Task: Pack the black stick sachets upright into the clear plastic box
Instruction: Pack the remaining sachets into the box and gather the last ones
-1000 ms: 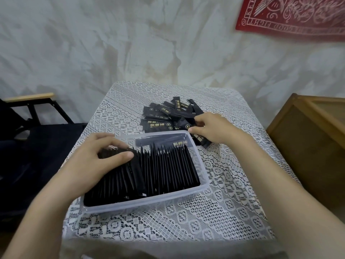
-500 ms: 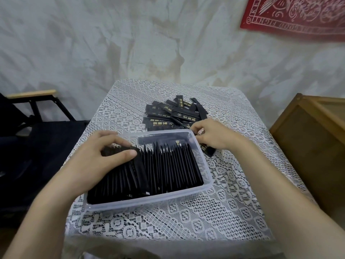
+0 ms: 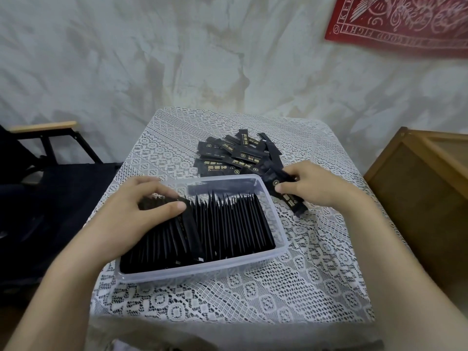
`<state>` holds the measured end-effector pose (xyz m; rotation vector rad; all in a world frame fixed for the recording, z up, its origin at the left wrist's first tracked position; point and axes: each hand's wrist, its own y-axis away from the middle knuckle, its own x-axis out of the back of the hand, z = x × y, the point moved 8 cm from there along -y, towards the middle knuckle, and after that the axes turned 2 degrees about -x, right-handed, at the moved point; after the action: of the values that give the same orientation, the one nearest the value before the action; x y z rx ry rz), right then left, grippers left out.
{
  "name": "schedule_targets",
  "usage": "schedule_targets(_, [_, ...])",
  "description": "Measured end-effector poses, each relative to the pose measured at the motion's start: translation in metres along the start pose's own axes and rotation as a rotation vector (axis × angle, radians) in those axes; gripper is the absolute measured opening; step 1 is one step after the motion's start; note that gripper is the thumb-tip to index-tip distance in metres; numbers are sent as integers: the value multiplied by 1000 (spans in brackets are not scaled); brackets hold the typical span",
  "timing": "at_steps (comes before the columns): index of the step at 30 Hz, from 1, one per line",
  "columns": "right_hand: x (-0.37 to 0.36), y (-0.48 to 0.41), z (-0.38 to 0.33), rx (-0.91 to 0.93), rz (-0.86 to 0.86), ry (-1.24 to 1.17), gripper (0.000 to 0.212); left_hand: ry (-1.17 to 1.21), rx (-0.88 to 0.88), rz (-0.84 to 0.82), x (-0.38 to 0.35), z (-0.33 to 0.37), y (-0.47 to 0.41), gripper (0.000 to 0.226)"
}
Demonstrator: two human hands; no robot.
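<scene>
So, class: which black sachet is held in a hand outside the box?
The sachet pinched by the right hand, just right of the clear box; the others lie piled or stand packed inside.

Both bare forearms reach forward from the lower corners. The left grip lies palm down, fingers and thumb curled round the tops of the packed sachets. The right grip pinches one stick sachet between thumb and fingertips.

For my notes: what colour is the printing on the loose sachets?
Gold, on the black loose sachets; head view shows it.
</scene>
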<state>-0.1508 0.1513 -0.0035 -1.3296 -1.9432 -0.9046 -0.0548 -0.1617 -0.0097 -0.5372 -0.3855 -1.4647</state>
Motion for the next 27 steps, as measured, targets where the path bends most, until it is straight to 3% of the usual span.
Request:
schedule_targets(11, [17,34,-3,-63,95,-252,15,-30,-7,14,-1,3,1,33])
schedule_targets(17, [14,68,-57,83,36,-345,18,-52,-25,25,0,2,1,50])
schedule_targets(21, [-40,75,-102,159,-94,-191,26,-30,-21,31,0,5,3,53])
schedule_targets(24, [-64,66,-112,132,-19,3,33,-21,-23,29,0,6,4,53])
schedule_targets(27, [-68,66,-119,120,22,40,38,-15,-29,27,0,7,5,50])
